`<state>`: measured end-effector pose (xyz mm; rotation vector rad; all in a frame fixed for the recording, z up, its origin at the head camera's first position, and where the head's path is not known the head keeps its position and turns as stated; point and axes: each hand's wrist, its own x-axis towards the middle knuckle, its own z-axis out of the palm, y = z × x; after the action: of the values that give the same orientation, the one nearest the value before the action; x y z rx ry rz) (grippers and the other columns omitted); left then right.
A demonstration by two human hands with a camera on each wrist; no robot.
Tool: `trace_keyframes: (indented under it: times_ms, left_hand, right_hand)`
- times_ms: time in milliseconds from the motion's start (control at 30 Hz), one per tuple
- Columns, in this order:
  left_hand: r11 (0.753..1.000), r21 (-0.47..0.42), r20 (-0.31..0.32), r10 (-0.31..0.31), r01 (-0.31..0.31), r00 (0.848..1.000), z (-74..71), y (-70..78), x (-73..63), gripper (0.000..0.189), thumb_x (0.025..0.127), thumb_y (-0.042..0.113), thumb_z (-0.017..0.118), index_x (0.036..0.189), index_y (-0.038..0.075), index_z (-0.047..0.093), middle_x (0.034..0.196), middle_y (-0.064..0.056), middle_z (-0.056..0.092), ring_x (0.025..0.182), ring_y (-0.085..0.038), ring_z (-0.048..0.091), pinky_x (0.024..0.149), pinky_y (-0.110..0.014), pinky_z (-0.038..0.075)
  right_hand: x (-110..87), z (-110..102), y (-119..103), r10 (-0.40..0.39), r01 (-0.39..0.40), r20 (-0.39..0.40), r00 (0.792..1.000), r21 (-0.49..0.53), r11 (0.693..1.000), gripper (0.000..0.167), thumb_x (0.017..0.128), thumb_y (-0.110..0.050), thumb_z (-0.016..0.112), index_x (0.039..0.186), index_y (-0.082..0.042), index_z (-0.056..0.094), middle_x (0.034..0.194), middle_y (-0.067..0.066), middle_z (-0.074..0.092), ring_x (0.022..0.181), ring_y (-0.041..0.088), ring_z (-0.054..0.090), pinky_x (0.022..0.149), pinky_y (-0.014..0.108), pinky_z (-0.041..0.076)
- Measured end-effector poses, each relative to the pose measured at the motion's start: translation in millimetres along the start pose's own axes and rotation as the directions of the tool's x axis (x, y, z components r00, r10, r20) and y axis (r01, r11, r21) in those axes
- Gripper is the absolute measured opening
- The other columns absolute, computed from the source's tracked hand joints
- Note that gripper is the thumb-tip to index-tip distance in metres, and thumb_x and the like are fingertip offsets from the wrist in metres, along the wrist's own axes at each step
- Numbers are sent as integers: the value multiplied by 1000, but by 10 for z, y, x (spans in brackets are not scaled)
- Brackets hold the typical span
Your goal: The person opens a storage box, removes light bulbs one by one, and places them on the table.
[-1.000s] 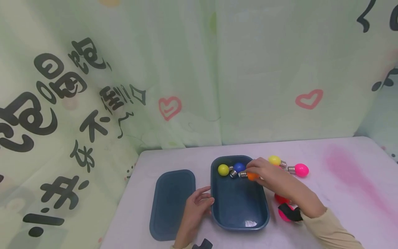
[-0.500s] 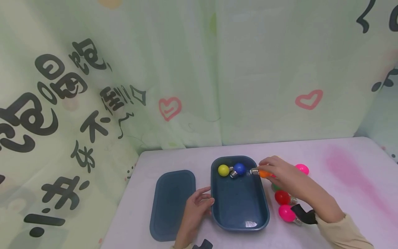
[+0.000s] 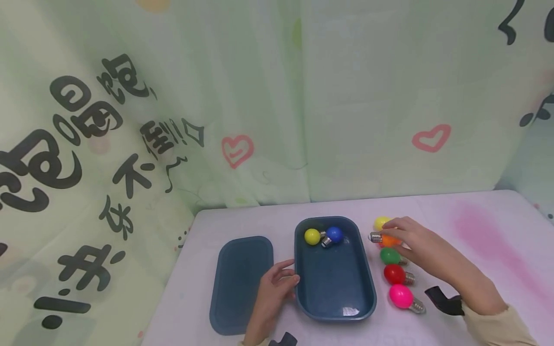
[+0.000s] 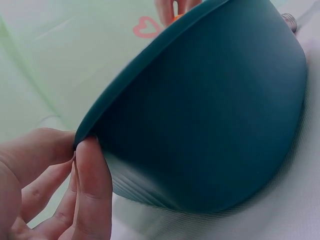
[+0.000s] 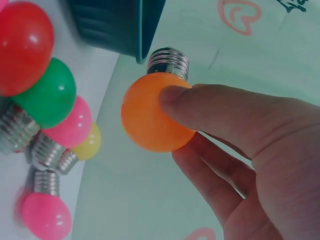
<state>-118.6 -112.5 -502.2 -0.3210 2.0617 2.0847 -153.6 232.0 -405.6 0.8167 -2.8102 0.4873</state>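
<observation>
Right grip point(image 3: 419, 243) pinches a round orange bulb point(image 5: 152, 117) with ridged metal base point(image 5: 169, 62), left grip point(image 3: 273, 287) a smooth tray rim point(image 4: 135, 69).

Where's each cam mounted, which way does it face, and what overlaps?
Head: worn on the head, looks forward and down at the tray; left hand and right hand show.
Left wrist: looks at the tray's outer wall; left hand pinching its rim, a bit of the right hand at top.
Right wrist: looks at the orange bulb in the right hand; no left hand.
Shared: head and right wrist both show orange bulb and tray.
</observation>
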Motion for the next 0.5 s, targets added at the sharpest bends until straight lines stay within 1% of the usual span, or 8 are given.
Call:
trace_keyframes:
  times_ms: [267,500]
  left_hand:
    - [1000,0,2,-5,5,1000,1,-4,4,46,88,16,75,132,12,62,106,-5,68,88,-15,64,65,-28,53]
    - [1000,1,-2,-1,1,1000,3,1,2,46,88,17,75,132,13,62,106,-5,67,89,-15,65,65,-28,53]
  right_hand:
    - [-109,58,159,72,-72,23,997,4,997,45,71,-4,86,114,-9,72,117,15,64,110,37,59,78,43,59]
    - [-193,89,278,85,-85,21,996,-3,996,47,70,-2,86,114,-8,72,116,16,64,109,38,59,77,43,59]
